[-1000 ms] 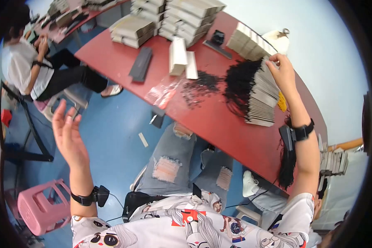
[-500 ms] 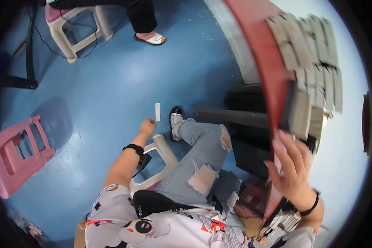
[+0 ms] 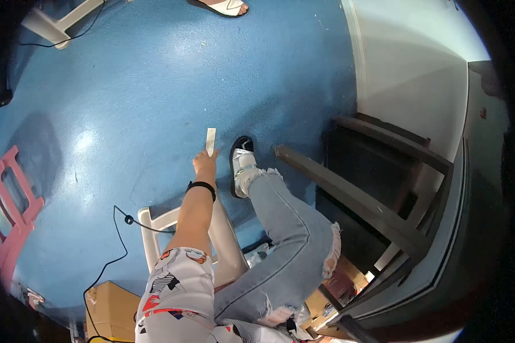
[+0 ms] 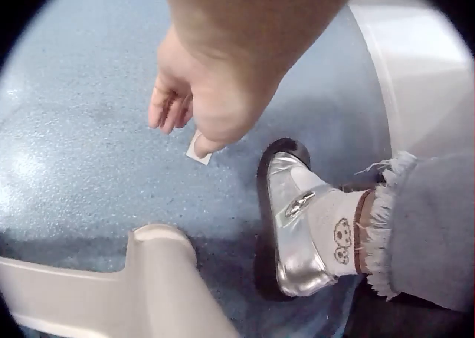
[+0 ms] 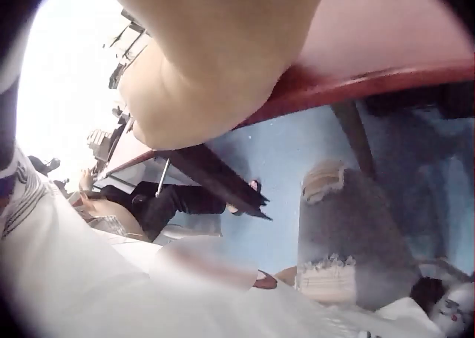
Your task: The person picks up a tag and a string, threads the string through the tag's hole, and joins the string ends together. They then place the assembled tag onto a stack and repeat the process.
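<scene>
Low over the blue floor, my left hand (image 3: 204, 164) pinches the near end of a thin white strip (image 3: 210, 140). In the left wrist view, the thumb of that hand (image 4: 211, 100) lies over the strip (image 4: 198, 149), whose lower end shows past it, while the other fingers curl in. A silver shoe (image 4: 297, 223) stands to the right of the hand. My right hand (image 5: 197, 100) shows only in the right wrist view, by the edge of the red table (image 5: 356, 86); its fingers are hidden.
A white plastic stool (image 3: 226, 240) stands under the left forearm. Dark wooden beams (image 3: 349, 194) cross below the table on the right. A pink stool (image 3: 20, 214) is at the far left, and a black cable (image 3: 117, 246) trails to a cardboard box (image 3: 111, 311).
My left hand has come down from the air beside me to the strip on the floor. The right hand has left the grey card stack and dropped out of the head view, which tilts downward.
</scene>
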Demonstrator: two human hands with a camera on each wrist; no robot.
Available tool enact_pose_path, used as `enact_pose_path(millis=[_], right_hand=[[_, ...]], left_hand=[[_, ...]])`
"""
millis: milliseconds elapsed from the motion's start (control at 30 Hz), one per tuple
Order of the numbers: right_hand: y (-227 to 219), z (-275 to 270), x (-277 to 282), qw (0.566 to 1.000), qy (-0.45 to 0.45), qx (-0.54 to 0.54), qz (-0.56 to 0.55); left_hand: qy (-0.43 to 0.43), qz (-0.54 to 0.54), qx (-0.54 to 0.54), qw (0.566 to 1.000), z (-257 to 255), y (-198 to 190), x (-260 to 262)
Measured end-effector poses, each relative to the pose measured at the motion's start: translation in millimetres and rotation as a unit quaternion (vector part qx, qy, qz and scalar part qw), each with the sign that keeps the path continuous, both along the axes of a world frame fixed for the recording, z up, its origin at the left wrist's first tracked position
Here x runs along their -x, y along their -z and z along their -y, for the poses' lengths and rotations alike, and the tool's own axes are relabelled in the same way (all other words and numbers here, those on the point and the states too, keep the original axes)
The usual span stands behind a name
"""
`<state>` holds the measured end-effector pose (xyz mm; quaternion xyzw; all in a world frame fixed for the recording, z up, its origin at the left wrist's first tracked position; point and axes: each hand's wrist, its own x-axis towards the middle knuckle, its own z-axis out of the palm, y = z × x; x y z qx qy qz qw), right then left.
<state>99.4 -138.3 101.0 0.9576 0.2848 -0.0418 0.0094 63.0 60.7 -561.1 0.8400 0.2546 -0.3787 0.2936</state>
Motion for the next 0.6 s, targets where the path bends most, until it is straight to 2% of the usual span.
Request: enact_pose_path(millis=[67, 100, 167, 200, 267, 300, 333, 400, 433, 467, 533, 567, 600], right_hand=[[12, 3, -9, 1.000, 0.001, -0.012, -0.007], [17, 5, -13, 1.000, 0.000, -0.018, -0.008], [19, 7, -15, 1.000, 0.001, -0.023, -0.010], [22, 9, -15, 1.000, 0.004, -0.028, -0.012], [26, 17, -14, 0.999, 0.010, -0.040, -0.020], [28, 20, -13, 0.998, 0.014, -0.047, -0.024], [29, 24, -11, 0.998, 0.019, -0.053, -0.029], [33, 33, -8, 0.997, 0.025, -0.069, -0.036], [35, 35, -7, 0.996, 0.026, -0.078, -0.037], [37, 37, -6, 0.995, 0.027, -0.086, -0.039], [43, 42, -8, 0.993, 0.026, -0.104, -0.043], [46, 44, -10, 0.992, 0.026, -0.112, -0.045], [49, 45, -11, 0.991, 0.025, -0.119, -0.048]], left_hand=[[0.081, -0.066, -0.023, 0.994, -1, -1, -16], [0.082, -0.064, -0.022, 0.994, -4, 1, -22], [0.159, -0.111, -0.069, 0.979, -7, 7, -22], [0.163, -0.110, -0.068, 0.978, -9, 19, -18], [0.237, -0.056, -0.087, 0.966, -11, 46, 0], [0.217, -0.005, -0.089, 0.972, -21, 37, 6], [0.223, -0.007, -0.088, 0.971, -26, 40, 16], [0.210, 0.073, -0.068, 0.973, -45, 45, 32], [0.169, 0.136, -0.085, 0.972, -57, 39, 47], [0.171, 0.137, -0.087, 0.972, -64, 31, 50], [0.076, 0.108, -0.148, 0.980, -74, 23, 54], [0.077, 0.108, -0.149, 0.980, -73, 26, 53], [0.007, 0.089, -0.197, 0.976, -71, 29, 51]])
